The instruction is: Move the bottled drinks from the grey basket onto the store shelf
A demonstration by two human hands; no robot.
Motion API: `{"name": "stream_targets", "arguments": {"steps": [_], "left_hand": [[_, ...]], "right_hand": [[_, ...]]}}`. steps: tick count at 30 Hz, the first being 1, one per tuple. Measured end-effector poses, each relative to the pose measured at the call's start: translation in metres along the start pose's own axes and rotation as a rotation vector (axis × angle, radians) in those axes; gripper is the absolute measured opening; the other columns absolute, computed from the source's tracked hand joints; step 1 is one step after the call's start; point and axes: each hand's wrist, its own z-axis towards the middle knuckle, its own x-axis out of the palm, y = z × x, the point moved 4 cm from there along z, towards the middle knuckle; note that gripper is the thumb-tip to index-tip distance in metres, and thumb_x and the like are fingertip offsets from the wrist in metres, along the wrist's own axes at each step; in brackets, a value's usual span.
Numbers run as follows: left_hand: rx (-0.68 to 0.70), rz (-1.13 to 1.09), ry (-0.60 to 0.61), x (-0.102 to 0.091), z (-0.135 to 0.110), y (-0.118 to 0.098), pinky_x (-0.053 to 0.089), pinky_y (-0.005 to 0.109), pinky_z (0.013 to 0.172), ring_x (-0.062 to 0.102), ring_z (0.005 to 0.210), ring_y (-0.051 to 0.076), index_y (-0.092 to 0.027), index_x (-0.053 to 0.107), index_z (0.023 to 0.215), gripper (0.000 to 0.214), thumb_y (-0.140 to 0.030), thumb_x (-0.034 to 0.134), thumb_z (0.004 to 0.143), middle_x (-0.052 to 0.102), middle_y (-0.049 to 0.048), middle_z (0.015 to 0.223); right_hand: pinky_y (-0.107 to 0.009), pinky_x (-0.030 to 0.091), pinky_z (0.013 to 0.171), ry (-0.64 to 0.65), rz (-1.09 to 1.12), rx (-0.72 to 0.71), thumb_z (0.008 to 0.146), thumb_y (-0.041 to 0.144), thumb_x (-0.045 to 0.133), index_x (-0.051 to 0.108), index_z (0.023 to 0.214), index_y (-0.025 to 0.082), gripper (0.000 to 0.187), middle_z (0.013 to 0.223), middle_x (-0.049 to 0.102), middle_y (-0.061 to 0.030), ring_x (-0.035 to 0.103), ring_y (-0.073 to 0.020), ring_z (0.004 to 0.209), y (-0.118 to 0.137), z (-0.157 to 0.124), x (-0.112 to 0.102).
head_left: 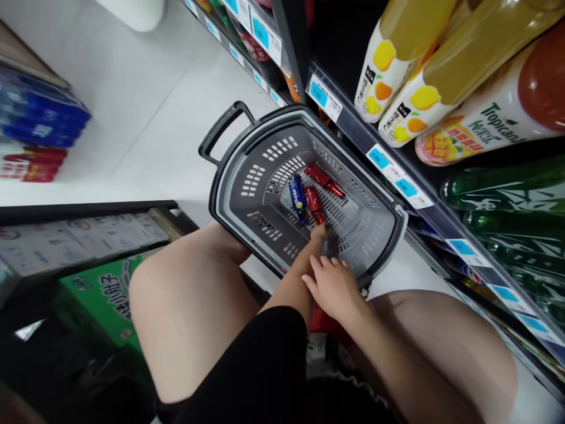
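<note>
Person crouched on the shop floor (145, 112), knees either side of a grey shopping basket (247, 176) that stands hard against the lower shelf edge (388, 162).

Left hand (318, 234) reaches down into the basket, fingertips at the near end of a red can (314, 205); whether the fingers are closed on it or only touching cannot be told, since the palm is hidden behind the forearm. Right hand (333, 285) rests loosely spread on the basket's near rim, holding nothing, just beside the left forearm.

Inside the basket, all on its bottom: the red can, a blue can (297, 195) touching it on the side away from the shelf, and a second red can (323, 178) farther in, toward the shelf. Three cans lie in; most of the basket floor is bare.

Room: the basket's handle (223, 126) folds out on the side away from the shelf, over open floor. On the shelf side, juice bottles (424, 65) overhang above the rim and green bottles (507, 188) sit lower. A green carton (103, 294) lies beyond the left knee.
</note>
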Motion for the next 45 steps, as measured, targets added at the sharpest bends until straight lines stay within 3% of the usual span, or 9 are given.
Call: {"name": "stream_targets", "arguments": {"steps": [6,13,18,23,29,32,38,42,45], "left_hand": [[-0.009,0.026,-0.037,-0.008,-0.014,-0.019,0.046,0.049,0.105,0.059,0.119,0.026,-0.015,0.058,0.131,0.038,-0.037,0.058,0.099,0.060,0.0128,0.130],[0.137,-0.163,-0.172,-0.100,-0.087,-0.064,0.051,0.035,0.086,0.063,0.090,0.018,-0.012,0.064,0.106,0.024,-0.031,0.050,0.101,0.066,0.0070,0.099],[0.362,-0.268,-0.078,-0.164,-0.219,-0.081,0.032,0.022,0.051,0.036,0.047,0.009,-0.013,0.060,0.094,0.028,-0.024,0.035,0.099,0.040,-0.0046,0.058],[0.718,-0.377,0.007,-0.209,-0.395,-0.072,0.028,0.020,0.053,0.038,0.057,0.007,-0.014,0.062,0.093,0.031,-0.043,0.052,0.095,0.051,0.0005,0.077],[0.874,-0.274,0.089,-0.230,-0.552,-0.056,0.033,0.023,0.056,0.042,0.061,0.011,-0.016,0.073,0.102,0.040,-0.051,0.054,0.097,0.060,0.0063,0.080],[0.958,-0.370,-0.013,-0.234,-0.575,-0.057,0.033,0.023,0.056,0.042,0.057,0.011,-0.018,0.071,0.118,0.050,-0.059,0.051,0.097,0.059,0.0047,0.073],[1.232,-0.741,-0.225,-0.217,-0.574,-0.077,0.035,0.022,0.051,0.037,0.048,0.010,-0.016,0.071,0.117,0.069,-0.076,0.048,0.090,0.043,-0.0029,0.052],[1.363,-0.536,-0.568,-0.196,-0.578,-0.087,0.052,0.027,0.079,0.065,0.082,0.018,-0.017,0.072,0.115,0.043,-0.049,0.073,0.087,0.069,0.0057,0.084],[1.387,-0.424,-0.600,-0.181,-0.571,-0.091,0.050,0.037,0.100,0.065,0.111,0.026,-0.015,0.071,0.115,0.042,-0.049,0.069,0.090,0.070,0.0127,0.118]], "right_hand": [[-0.051,0.041,0.105,-0.054,-0.057,-0.039,0.104,0.034,0.045,0.047,0.148,0.008,0.051,0.134,0.060,-0.0198,0.055,-0.0359,0.122,0.013,-0.015,-0.007],[-0.051,0.043,0.103,-0.174,-0.112,-0.052,0.103,0.034,0.050,0.050,0.146,0.011,0.049,0.132,0.062,-0.0197,0.058,-0.0372,0.123,0.005,-0.041,-0.012],[-0.051,0.041,0.111,-0.378,-0.031,0.089,0.091,0.039,0.070,0.026,0.160,0.009,0.087,0.155,0.040,-0.0236,0.043,-0.0421,0.139,-0.034,-0.064,-0.042],[-0.054,0.033,0.118,-0.847,0.135,0.001,0.074,0.036,0.086,0.008,0.163,0.010,0.121,0.166,0.010,-0.0240,0.021,-0.0425,0.152,-0.037,-0.096,-0.067],[-0.047,0.033,0.120,-1.490,0.099,-0.636,0.084,0.023,0.062,0.056,0.139,0.017,0.055,0.158,0.040,-0.0143,0.037,-0.0298,0.148,0.002,-0.161,-0.059],[-0.035,0.051,0.101,-1.613,0.127,-0.765,0.082,0.024,0.061,0.066,0.116,0.018,0.034,0.124,0.070,-0.0104,0.067,-0.0239,0.115,0.010,-0.191,-0.036],[-0.031,0.056,0.084,-1.734,0.278,-0.698,0.074,0.032,0.072,0.063,0.118,0.018,0.047,0.107,0.073,-0.0084,0.072,-0.0234,0.093,0.021,-0.232,0.004],[-0.031,0.054,0.077,-1.572,0.479,-0.730,0.068,0.038,0.081,0.064,0.109,0.020,0.048,0.097,0.074,-0.0053,0.071,-0.0222,0.083,0.026,-0.251,0.013],[-0.029,0.051,0.069,-1.264,0.657,-0.822,0.067,0.042,0.085,0.066,0.102,0.019,0.045,0.085,0.070,-0.0018,0.065,-0.0177,0.071,0.029,-0.256,0.018]]}}
